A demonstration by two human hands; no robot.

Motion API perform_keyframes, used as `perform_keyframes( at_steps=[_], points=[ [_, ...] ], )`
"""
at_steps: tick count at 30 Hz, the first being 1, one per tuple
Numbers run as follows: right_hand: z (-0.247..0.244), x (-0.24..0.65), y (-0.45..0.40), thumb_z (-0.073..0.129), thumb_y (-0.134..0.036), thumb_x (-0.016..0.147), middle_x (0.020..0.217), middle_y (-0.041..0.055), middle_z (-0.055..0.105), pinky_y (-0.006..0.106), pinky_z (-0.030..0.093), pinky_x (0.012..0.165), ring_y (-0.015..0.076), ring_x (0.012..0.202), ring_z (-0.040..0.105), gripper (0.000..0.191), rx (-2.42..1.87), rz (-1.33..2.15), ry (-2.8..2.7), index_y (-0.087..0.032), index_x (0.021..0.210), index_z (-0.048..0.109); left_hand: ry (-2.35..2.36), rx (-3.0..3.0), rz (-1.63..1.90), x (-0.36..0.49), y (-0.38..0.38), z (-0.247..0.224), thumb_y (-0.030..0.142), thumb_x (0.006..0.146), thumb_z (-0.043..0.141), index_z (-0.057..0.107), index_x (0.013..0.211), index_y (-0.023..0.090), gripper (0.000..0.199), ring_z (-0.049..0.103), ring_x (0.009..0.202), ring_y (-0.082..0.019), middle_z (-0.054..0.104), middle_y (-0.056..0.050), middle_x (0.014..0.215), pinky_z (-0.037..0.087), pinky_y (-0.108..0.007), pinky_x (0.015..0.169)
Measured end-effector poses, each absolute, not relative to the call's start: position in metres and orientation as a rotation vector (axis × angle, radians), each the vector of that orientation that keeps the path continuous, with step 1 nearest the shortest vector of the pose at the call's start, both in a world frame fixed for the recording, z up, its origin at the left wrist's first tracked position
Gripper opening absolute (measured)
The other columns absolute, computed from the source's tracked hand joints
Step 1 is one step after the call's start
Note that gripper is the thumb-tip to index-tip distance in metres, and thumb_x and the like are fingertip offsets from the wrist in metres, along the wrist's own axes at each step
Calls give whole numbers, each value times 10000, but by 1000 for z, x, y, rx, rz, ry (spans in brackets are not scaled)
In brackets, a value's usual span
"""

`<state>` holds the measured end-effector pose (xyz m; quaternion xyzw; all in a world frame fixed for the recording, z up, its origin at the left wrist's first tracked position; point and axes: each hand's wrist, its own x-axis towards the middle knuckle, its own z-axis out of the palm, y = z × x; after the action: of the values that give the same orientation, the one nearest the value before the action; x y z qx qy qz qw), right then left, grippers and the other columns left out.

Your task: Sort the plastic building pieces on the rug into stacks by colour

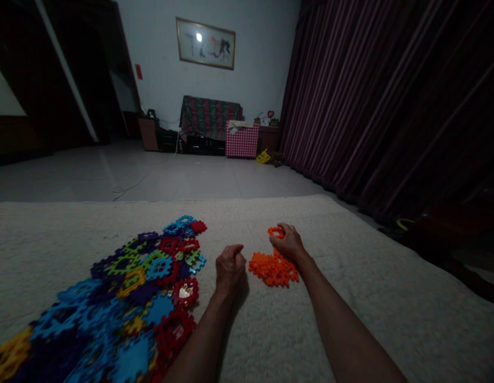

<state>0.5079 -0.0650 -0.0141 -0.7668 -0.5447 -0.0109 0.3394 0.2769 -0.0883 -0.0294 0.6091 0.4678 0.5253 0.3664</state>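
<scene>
My right hand [287,243] grips an orange piece [276,232] with a hole in its middle, above the far edge of a small pile of orange toothed pieces [273,268]. Just left of that pile, my left hand [230,266] is closed with its knuckles up; whether anything is inside cannot be made out. A large spread of blue, purple, red, green and yellow interlocking pieces [131,298] lies to the left of my left hand.
A pale quilted cover [351,298] lies under the pieces. Beyond it, a tiled floor [215,178] reaches a low cabinet with a striped cloth [209,117] and a checked cloth [242,142]. Dark curtains [343,106] hang at the right.
</scene>
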Motion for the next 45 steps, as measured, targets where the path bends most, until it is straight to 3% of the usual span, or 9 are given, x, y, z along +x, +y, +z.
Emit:
perform_keyframes(
  at_steps=[12,17,20,24,27,30,37,42,45],
  points=[
    [-14,506,-63,637,-222,732,1139,145,663,366,468,994,257,1088,610,419,-1926,-88,-1515,-136,1142,652,1274,1522,1340,275,-95,-13,150,712,490,756,924,130,340,706,859,-209,756,-101,924,554,-333,834],
    [8,495,-70,605,-253,784,1211,154,626,381,458,993,259,1125,581,401,-1858,-38,-1529,-139,1166,650,1273,1516,1343,275,-94,-13,145,716,485,755,932,118,347,703,832,-201,756,-104,921,555,-310,788],
    [25,485,-80,595,-282,815,1093,105,675,330,497,874,204,957,630,353,-1839,244,-1729,-170,1139,679,1267,1515,1342,275,-91,-17,151,722,493,753,947,128,344,703,825,-195,755,-96,925,558,-301,774],
    [46,467,-95,700,-326,733,845,37,701,252,468,676,150,737,614,258,-1848,604,-2070,-175,940,734,1253,1496,1340,276,-89,-21,154,729,497,752,948,139,336,707,824,-192,755,-90,916,562,-302,782],
    [59,453,-104,663,-308,751,739,26,675,237,402,596,135,663,572,177,-1976,695,-2246,-158,820,725,1259,1496,1340,276,-90,-19,147,723,496,751,941,134,336,708,858,-200,754,-97,935,562,-312,806],
    [66,446,-107,653,-270,750,753,27,684,227,379,559,127,637,567,172,-2018,772,-2230,-160,863,721,1270,1501,1335,276,-91,-18,141,716,496,751,943,132,341,708,870,-204,754,-100,941,562,-315,814],
    [67,452,-103,647,-169,733,898,45,696,237,462,705,138,780,609,159,-1757,1033,-2120,-172,887,684,1275,1521,1355,276,-91,-20,144,724,486,754,942,145,345,707,858,-205,759,-93,923,559,-327,830],
    [65,466,-100,674,-229,693,879,15,675,266,470,737,140,795,596,161,-1540,1289,-1952,-185,847,665,1316,1500,1326,274,-95,-9,141,721,486,761,913,150,335,705,845,-194,758,-83,901,554,-308,831],
    [63,469,-96,688,-309,699,872,22,669,296,476,764,149,794,601,192,-1418,1251,-1828,-183,840,652,1332,1471,1324,274,-97,-4,135,718,485,760,916,141,339,704,843,-197,758,-88,901,551,-313,834]
  ],
)
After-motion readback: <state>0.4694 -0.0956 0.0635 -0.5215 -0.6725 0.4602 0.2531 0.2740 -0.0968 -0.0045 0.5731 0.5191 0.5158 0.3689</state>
